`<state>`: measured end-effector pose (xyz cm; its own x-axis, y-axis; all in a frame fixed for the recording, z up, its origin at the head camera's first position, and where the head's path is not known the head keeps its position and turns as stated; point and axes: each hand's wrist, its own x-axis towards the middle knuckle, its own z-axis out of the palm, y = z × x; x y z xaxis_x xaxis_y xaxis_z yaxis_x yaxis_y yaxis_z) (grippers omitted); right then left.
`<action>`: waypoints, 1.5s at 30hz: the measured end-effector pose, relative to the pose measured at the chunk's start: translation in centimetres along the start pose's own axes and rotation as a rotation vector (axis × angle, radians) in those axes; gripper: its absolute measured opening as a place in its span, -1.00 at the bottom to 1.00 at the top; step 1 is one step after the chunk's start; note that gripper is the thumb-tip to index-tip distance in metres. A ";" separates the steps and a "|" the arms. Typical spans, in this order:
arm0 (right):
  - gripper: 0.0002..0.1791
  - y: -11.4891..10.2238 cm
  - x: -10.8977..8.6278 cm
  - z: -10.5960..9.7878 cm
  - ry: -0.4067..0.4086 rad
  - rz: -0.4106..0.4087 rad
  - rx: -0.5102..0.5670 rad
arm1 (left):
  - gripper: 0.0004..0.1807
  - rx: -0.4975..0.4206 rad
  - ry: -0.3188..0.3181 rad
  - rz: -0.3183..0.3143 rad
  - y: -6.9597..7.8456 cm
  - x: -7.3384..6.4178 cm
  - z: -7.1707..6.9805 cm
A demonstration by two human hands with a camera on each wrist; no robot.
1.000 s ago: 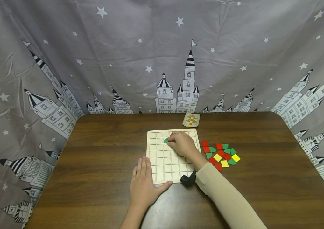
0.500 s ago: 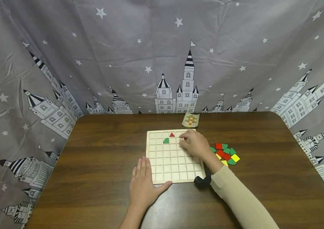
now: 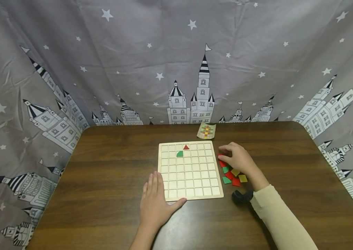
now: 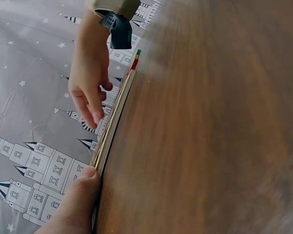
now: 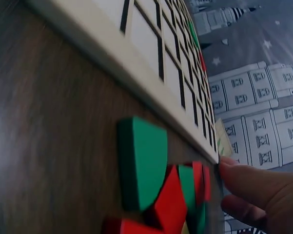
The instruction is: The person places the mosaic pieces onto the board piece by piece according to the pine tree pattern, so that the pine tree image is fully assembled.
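Note:
A wooden grid board lies on the table, with a red triangle and a green quarter-circle piece set in its upper cells. My left hand rests at the board's lower left corner, fingers straight along the left edge and thumb at the front edge. To the right of the board, my right hand hovers over loose tiles with thumb and forefinger apart. Nothing shows between them. Under and beside it are red tiles, yellow squares and green quarter-circle tiles; the hand hides several others.
Behind the board a small card with a coloured grid pattern lies near the table's back edge. A grey curtain printed with castles and stars hangs behind the brown table. A black wrist device sits by the right sleeve.
My right hand has left the red triangle and green piece on the board and moved right to the loose tiles. My left hand has stayed at the board's corner.

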<state>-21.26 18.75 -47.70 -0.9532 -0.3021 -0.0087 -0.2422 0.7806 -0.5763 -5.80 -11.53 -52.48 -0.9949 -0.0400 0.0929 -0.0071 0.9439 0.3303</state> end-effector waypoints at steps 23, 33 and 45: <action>-0.65 2.0 -0.1 -0.2 -0.062 -0.021 -0.009 | 0.45 -0.003 -0.007 -0.003 0.0 0.1 -0.1; -0.76 2.1 0.1 0.0 -0.047 -0.019 0.043 | 0.44 -0.004 -0.013 -0.004 0.0 0.1 -0.2; -0.79 2.0 -0.2 0.1 -0.050 0.013 0.127 | 0.43 -0.015 -0.004 0.000 0.0 0.0 -0.2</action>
<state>-21.58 20.31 -48.96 -0.9452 -0.3219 -0.0551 -0.2024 0.7099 -0.6746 -5.74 -11.55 -52.30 -0.9953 -0.0391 0.0890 -0.0060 0.9387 0.3448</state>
